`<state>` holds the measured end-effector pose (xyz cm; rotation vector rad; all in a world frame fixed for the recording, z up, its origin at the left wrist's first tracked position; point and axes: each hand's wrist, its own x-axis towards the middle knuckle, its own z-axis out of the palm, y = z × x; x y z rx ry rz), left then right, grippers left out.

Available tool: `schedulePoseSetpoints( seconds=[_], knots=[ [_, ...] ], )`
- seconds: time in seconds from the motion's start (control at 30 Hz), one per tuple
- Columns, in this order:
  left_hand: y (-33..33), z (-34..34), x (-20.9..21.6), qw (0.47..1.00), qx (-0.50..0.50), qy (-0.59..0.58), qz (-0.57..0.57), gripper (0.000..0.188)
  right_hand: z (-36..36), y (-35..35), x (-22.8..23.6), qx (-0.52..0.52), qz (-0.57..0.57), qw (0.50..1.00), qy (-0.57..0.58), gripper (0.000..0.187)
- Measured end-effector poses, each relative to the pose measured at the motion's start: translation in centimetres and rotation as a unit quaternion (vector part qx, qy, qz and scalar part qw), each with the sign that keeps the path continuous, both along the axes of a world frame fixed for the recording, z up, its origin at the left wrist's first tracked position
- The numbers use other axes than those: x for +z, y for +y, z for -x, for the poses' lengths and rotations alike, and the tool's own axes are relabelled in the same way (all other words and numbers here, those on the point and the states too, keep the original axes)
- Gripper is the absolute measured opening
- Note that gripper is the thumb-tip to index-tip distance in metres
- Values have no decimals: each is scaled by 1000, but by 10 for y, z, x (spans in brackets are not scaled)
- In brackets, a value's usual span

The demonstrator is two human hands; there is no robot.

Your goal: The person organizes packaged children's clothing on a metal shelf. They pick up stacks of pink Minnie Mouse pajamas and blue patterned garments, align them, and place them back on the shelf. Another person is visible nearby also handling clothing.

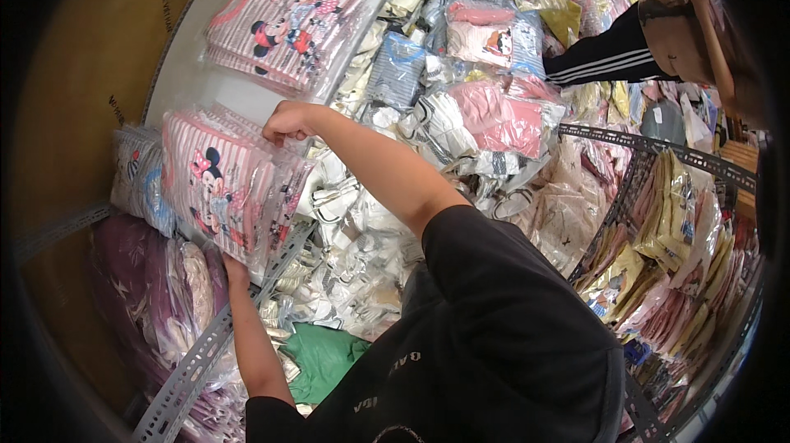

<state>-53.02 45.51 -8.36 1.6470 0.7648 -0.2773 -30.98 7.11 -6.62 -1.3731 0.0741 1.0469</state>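
A stack of clear-bagged pink striped garments with a cartoon mouse print (220, 184) stands on edge on a white shelf (185, 81). My right hand (288, 122) is closed on the top edge of that stack. My left hand (236, 270) presses against the stack's bottom edge from below and is mostly hidden by the bags. A second pile of the same pink striped garments (284, 23) lies flat further back on the shelf.
Blue-grey bagged garments (138, 175) sit left of the stack. Purple bagged bedding (156, 295) fills the shelf below, behind a slotted metal rail (197, 356). Heaps of bagged clothes (461, 97) cover the floor. Another person's striped sleeve (605, 56) reaches in upper right. Racks of packets (675, 229) stand right.
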Motion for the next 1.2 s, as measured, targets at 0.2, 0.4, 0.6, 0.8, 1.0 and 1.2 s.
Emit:
schedulePoseSetpoints(
  seconds=[0.2, 0.4, 0.6, 0.8, 1.0, 1.2],
  knots=[
    [45, 14, -17, 930, -309, -67, -185, 73, 27, -25, -15, 56, 316, 858, -400, 27],
    [60, 43, -21, 911, -317, -13, -265, 77, 57, -50, 3, 59, 298, 866, -397, 28],
    [31, 62, -12, 928, -193, 46, -316, 63, 36, -56, 17, 209, 196, 836, -467, 24],
    [36, 64, -22, 943, -166, 18, -289, 67, 31, -54, 13, 224, 196, 809, -506, 21],
    [-1, 49, -8, 950, -135, 74, -272, 72, 38, -37, 10, 222, 320, 744, -543, 18],
    [38, 56, -36, 983, -80, 98, -131, 69, 22, -6, 18, 268, 330, 773, -472, 25]
  ],
)
